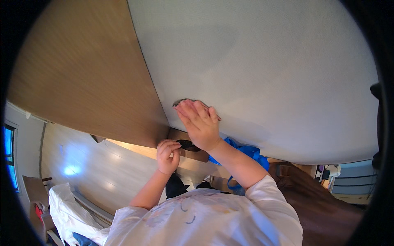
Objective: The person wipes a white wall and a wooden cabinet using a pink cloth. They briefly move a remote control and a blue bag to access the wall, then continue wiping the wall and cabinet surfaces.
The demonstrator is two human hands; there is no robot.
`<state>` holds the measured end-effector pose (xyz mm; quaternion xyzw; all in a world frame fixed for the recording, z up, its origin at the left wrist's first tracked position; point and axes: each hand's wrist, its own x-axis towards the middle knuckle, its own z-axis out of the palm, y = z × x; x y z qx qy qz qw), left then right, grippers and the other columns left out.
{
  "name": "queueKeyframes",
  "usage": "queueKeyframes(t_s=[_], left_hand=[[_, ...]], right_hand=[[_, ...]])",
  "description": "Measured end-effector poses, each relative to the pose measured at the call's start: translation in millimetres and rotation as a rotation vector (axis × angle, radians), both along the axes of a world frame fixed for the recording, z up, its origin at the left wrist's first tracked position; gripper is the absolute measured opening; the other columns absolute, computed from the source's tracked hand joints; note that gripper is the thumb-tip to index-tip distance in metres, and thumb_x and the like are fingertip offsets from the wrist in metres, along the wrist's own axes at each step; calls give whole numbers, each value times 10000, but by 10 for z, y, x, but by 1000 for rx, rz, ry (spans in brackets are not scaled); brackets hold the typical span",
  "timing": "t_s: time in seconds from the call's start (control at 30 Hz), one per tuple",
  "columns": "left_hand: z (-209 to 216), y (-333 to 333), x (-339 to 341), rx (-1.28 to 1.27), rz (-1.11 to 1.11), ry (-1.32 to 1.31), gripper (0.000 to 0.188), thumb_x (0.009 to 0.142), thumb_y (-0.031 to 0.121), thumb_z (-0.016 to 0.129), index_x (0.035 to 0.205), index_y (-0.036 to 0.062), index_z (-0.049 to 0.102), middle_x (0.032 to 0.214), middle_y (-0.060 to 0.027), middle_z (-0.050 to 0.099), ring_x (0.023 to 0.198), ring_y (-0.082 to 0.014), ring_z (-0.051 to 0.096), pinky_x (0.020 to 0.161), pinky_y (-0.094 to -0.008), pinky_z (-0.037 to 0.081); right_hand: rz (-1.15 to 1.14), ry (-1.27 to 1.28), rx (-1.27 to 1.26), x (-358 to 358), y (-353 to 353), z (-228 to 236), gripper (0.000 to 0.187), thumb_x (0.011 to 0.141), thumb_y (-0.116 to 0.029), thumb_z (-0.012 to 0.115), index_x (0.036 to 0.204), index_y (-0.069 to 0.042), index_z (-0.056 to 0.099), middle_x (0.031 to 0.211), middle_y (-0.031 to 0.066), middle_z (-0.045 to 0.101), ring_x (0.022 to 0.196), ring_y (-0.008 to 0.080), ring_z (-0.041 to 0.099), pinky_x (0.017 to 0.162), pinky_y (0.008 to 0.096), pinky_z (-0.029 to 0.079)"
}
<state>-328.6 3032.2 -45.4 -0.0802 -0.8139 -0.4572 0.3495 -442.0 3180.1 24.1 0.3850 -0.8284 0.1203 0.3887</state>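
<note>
My right hand point(200, 125) presses a thin pinkish-grey cloth point(180, 102) flat against the large whitish-grey panel point(262, 69). The cloth's dark edge shows past my fingertips; the rest lies under the hand. Lower and to the left, my left hand point(167, 157) hangs with loosely bent fingers, and I see nothing held in it. Its fingertips come close to a black oval thing point(188, 145) on a brown wooden ledge point(199, 155); whether they touch it I cannot tell.
A wood-grain panel point(90, 74) meets the whitish panel at the left. Blue bag-like material point(250, 151) lies below my right forearm, with a dark brown covered surface point(308, 201) to its right. White cloth point(67, 209) drapes over furniture at the lower left, beside the pale floor point(94, 164).
</note>
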Motion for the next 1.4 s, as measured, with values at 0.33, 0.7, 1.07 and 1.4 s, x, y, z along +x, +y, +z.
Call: queueKeyframes(t_s=[0.33,0.7,1.07,1.4], left_hand=[[152,-102,143,5,-40,7,204,708,-94,633,833,55,695,898,-92,699,872,-303,663,810,-402,529],[620,-227,142,-28,-122,155,210,690,-99,632,835,40,693,886,-102,686,852,-301,664,791,-404,548],[1211,-241,43,-41,-257,342,245,676,-113,634,854,43,697,910,-101,683,852,-302,669,766,-386,560],[1576,-225,-215,-3,-321,483,240,668,-114,620,844,34,689,897,-106,684,831,-304,670,758,-393,569]], right_hand=[[121,-382,754,-38,-143,-1663,581,983,-202,417,1527,0,394,1643,73,320,1535,195,231,1269,359,115],[121,47,243,-81,-364,369,392,924,-170,541,1285,-95,674,1484,77,542,1469,273,369,1209,483,192],[-76,233,131,-41,-545,747,466,970,-215,449,1407,-130,585,1562,52,455,1481,279,354,1237,465,121],[-184,289,-187,-262,-459,2221,493,943,-180,494,1418,-57,552,1568,125,441,1485,313,351,1211,484,197]])
